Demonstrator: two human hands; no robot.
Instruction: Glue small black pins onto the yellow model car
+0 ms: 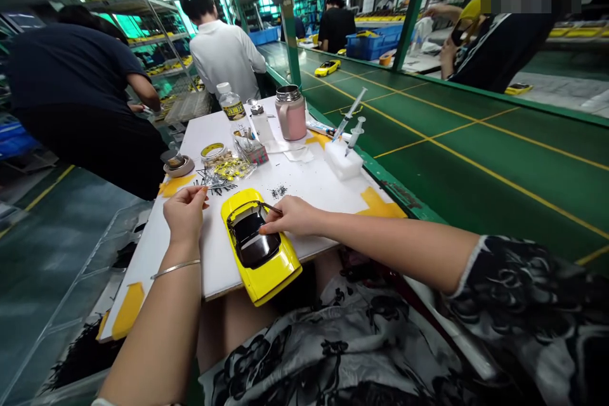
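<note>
Glossy yellow model car [259, 254] lies just below the fingers of the right hand [292, 216], which seem to pinch a thin dark rod [273, 207] at its window frame [242, 208], while the left hand [185, 216] pinches something too small to make out.

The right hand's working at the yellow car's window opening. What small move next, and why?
Probably steady the yellow model car with the left hand: one end overhangs the white board, the right hand is working at its window frame with a thin dark tool, and the left hand is off the car, beside thin black pieces.
</note>
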